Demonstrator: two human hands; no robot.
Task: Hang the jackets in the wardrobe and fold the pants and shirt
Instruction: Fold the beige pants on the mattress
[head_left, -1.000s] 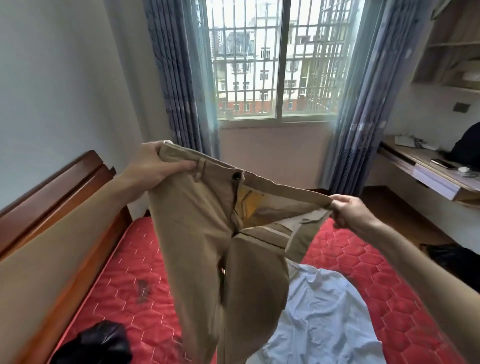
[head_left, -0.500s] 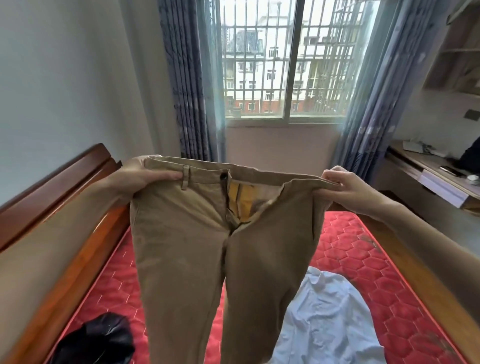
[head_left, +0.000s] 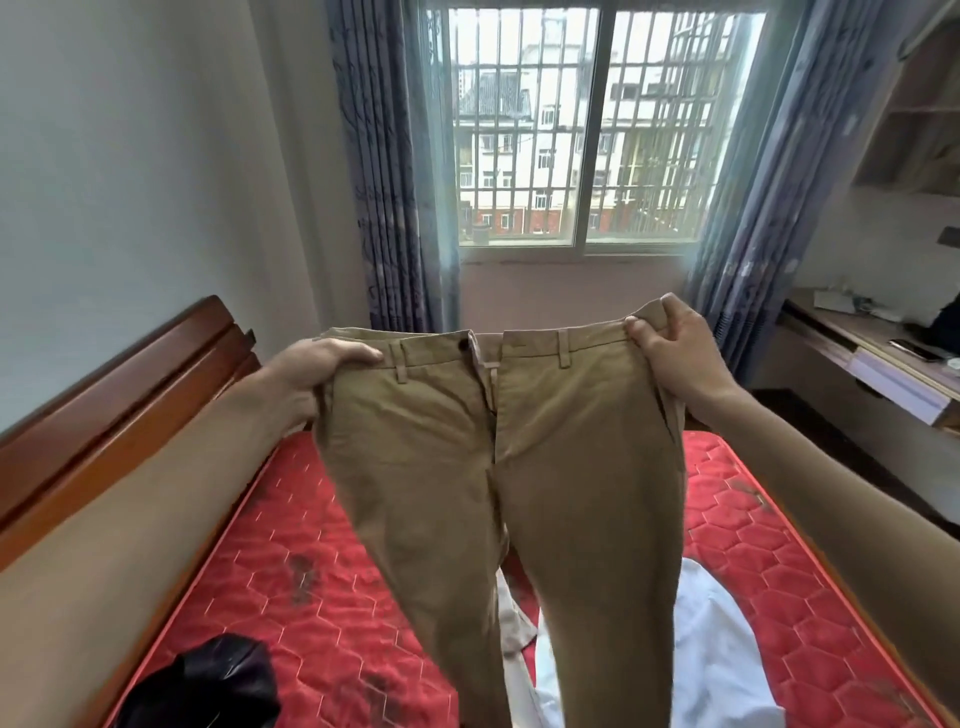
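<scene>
Khaki pants (head_left: 498, 467) hang front-on in the air above the bed, stretched flat at the waistband with the button undone and both legs dropping out of view at the near edge. The left hand (head_left: 317, 374) grips the left end of the waistband, thumb laid across the front; the right hand (head_left: 675, 353) pinches the right end, fingers curled round the cloth. Beneath lies a red quilted mattress (head_left: 322, 597), with a white shirt (head_left: 727, 649) on its near right and a black garment (head_left: 208, 686) on its near left. A wooden headboard (head_left: 119, 395) runs along the left.

The pants (head_left: 498, 467) hide much of the white shirt (head_left: 717, 649); their legs run off the bottom edge; the black garment (head_left: 208, 686) is cut off there too.
</scene>
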